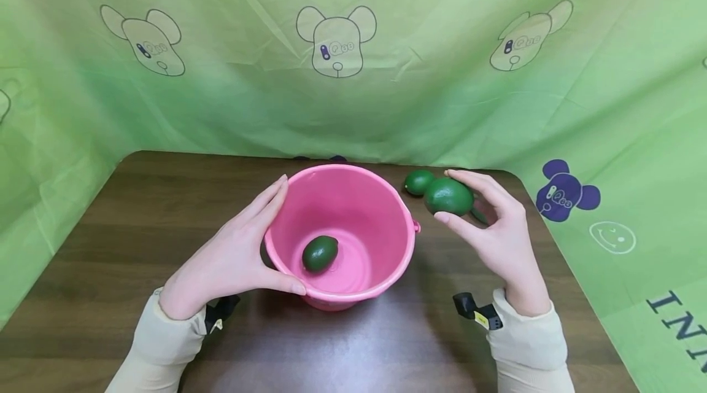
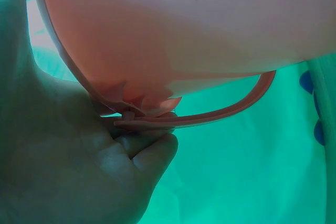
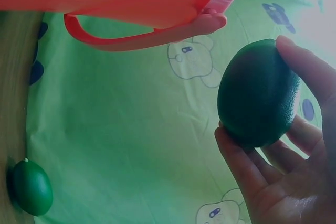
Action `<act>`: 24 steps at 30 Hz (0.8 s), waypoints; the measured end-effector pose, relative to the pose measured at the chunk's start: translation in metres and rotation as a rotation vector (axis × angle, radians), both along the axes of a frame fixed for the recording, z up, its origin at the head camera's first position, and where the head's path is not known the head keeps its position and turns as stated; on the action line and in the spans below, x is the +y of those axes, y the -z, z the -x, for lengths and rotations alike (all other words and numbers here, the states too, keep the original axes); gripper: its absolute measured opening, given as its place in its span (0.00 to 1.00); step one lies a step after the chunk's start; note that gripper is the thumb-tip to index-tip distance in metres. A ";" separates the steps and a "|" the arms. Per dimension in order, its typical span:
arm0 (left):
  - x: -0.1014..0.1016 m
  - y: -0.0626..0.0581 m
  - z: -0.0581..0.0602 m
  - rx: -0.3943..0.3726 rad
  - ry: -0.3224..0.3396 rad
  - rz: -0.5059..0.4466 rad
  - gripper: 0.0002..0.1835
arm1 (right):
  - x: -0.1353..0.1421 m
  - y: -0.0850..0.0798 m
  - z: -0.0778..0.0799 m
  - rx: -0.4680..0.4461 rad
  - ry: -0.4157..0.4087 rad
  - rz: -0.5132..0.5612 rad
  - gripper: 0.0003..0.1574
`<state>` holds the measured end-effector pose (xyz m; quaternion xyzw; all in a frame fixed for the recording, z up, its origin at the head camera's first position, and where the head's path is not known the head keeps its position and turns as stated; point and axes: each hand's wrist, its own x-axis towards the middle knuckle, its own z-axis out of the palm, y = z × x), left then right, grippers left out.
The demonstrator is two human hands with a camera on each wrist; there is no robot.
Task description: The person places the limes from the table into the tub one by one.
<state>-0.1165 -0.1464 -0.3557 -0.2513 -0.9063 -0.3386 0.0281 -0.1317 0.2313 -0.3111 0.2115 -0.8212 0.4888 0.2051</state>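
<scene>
A pink bucket stands tilted on the table. My left hand holds its left rim, thumb along the near edge and fingers along the far side. In the left wrist view, some fingers bend by the handle joint, under the pink handle. A dark green avocado lies inside, on the bucket's floor. Right of the bucket, my right hand pinches another avocado between thumb and fingertips. The right wrist view shows this avocado raised near the bucket's handle side.
A smaller green lime lies on the brown wooden table, right of the bucket. Part of another green thing shows behind the right hand. A green printed cloth hangs behind the table and along its sides.
</scene>
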 end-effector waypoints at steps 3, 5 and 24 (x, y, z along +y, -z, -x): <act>0.000 0.000 0.000 0.001 0.001 -0.003 0.78 | 0.000 -0.001 0.001 -0.013 -0.002 0.003 0.40; 0.000 -0.001 0.000 -0.001 0.000 -0.004 0.77 | 0.000 -0.002 0.001 -0.020 -0.002 0.003 0.40; 0.000 0.001 0.000 0.001 0.000 -0.008 0.77 | -0.011 -0.011 -0.003 0.054 -0.061 0.022 0.41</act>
